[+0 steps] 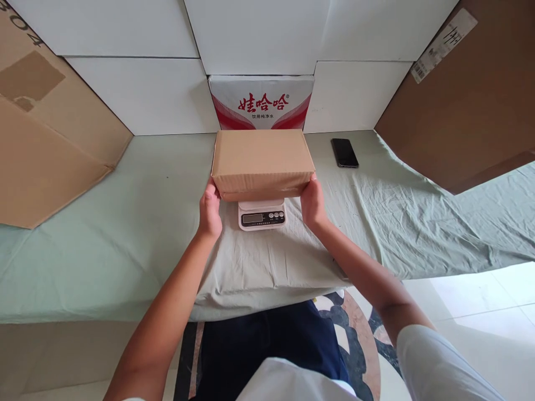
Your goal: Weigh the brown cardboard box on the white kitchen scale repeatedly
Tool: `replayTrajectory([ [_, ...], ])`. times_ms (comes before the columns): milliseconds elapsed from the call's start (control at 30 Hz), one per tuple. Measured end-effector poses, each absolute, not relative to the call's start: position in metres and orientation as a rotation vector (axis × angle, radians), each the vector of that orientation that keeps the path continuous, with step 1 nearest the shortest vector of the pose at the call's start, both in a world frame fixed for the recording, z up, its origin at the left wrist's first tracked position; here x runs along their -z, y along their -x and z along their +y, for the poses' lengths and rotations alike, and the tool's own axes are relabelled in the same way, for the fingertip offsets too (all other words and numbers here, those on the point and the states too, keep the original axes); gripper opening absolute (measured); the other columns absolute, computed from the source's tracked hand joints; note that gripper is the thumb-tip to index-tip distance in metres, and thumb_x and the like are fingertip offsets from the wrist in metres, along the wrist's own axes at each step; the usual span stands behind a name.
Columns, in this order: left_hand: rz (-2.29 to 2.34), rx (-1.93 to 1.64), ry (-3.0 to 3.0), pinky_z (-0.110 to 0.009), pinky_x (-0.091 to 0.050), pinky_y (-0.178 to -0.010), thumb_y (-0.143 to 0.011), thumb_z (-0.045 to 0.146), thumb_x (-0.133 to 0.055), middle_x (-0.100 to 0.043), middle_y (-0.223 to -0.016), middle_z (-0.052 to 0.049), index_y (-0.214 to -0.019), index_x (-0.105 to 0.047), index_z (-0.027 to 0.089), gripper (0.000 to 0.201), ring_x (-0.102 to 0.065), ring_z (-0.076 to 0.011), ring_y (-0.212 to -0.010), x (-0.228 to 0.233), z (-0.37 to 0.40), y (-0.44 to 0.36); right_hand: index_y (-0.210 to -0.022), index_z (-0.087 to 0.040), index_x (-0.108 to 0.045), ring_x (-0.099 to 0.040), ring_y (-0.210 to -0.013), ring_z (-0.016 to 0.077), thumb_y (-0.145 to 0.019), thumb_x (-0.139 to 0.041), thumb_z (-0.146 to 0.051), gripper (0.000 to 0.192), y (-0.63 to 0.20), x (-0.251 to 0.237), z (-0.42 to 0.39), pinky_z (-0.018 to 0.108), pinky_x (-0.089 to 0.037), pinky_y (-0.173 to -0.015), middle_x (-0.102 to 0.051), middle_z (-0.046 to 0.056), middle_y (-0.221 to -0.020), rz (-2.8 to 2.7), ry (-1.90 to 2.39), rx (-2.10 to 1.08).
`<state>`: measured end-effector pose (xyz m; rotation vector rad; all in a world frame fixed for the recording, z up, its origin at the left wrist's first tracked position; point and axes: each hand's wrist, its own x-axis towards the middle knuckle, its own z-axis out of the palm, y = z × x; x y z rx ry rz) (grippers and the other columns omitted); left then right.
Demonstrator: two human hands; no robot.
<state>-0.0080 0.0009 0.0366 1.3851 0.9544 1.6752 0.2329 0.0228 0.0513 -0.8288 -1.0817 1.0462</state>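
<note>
Between my two hands is a brown cardboard box (263, 153), closed and roughly level. My left hand (210, 210) grips its near left corner, fingers partly hidden behind the side. At the near right corner my right hand (312, 201) grips the box too, its thumb near the top edge. Beneath the box is a small white kitchen scale (262, 216); its display and buttons stick out in front, while its platform is mostly covered. Whether the box rests on the scale or is held just above it, I cannot tell.
A black phone (345, 152) lies to the right on the green cloth (167, 234). Behind stands a white and red printed carton (262, 92) against white panels (137, 92). Large cardboard sheets lean at the left (54, 133) and the right (463, 106). The cloth's front edge hangs near my lap.
</note>
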Motion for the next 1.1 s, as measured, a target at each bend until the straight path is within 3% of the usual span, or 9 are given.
replayTrajectory([
  [233, 0.844, -1.698, -1.495, -0.039, -0.036, -0.128, -0.086, 0.083, -0.049, -0.056, -0.158, -0.005, -0.141, -0.062, 0.033, 0.077, -0.042, -0.0273, -0.156, -0.071, 0.060, 0.019, -0.139, -0.037, -0.058, -0.045, -0.154, 0.0258, -0.088, -0.049, -0.072, 0.063, -0.233, -0.076, 0.086, 0.045, -0.033, -0.135, -0.064, -0.004, -0.146, -1.216, 0.735, -0.908],
  [367, 1.005, -1.687, -1.297, -0.042, -0.036, -0.127, -0.082, 0.091, -0.041, -0.059, -0.154, -0.010, -0.138, -0.063, 0.027, 0.088, -0.044, -0.0283, -0.155, -0.057, 0.114, 0.021, -0.139, -0.037, -0.056, -0.043, -0.155, 0.0245, -0.086, -0.047, -0.075, 0.066, -0.216, -0.066, 0.137, 0.046, -0.032, -0.135, -0.059, -0.005, -0.153, -1.221, 0.743, -0.842],
  [467, 1.101, -1.628, -1.163, -0.042, -0.032, -0.129, -0.085, 0.090, -0.033, -0.055, -0.159, -0.012, -0.140, -0.061, 0.025, 0.090, -0.039, -0.0267, -0.158, -0.033, 0.139, 0.022, -0.134, -0.029, -0.058, -0.050, -0.149, 0.0261, -0.084, -0.049, -0.075, 0.069, -0.203, -0.043, 0.159, 0.048, -0.034, -0.133, -0.062, 0.001, -0.149, -1.171, 0.772, -0.921],
  [667, 1.134, -1.606, -1.112, -0.040, -0.027, -0.131, -0.087, 0.088, -0.034, -0.054, -0.160, -0.012, -0.140, -0.062, 0.022, 0.089, -0.036, -0.0252, -0.159, -0.007, 0.143, 0.018, -0.130, -0.025, -0.057, -0.051, -0.146, 0.0275, -0.080, -0.053, -0.077, 0.072, -0.203, -0.010, 0.164, 0.048, -0.030, -0.135, -0.064, 0.005, -0.146, -1.087, 0.876, -0.947],
  [867, 1.145, -1.610, -1.100, -0.038, -0.026, -0.131, -0.090, 0.086, -0.030, -0.057, -0.158, -0.013, -0.147, -0.057, 0.022, 0.090, -0.038, -0.0237, -0.159, -0.011, 0.140, 0.012, -0.132, -0.024, -0.058, -0.049, -0.149, 0.0279, -0.080, -0.047, -0.083, 0.080, -0.208, -0.006, 0.170, 0.048, -0.032, -0.134, -0.064, 0.006, -0.146, -1.099, 0.886, -0.942],
  [1100, 1.151, -1.548, -1.063, -0.036, -0.025, -0.132, -0.097, 0.079, -0.021, -0.049, -0.164, -0.010, -0.155, -0.048, 0.021, 0.086, -0.035, -0.0211, -0.160, -0.008, 0.142, 0.011, -0.128, -0.027, -0.065, -0.040, -0.157, 0.0267, -0.081, -0.047, -0.080, 0.074, -0.211, -0.006, 0.176, 0.047, -0.026, -0.137, -0.065, 0.003, -0.146, -1.101, 0.878, -0.950],
])
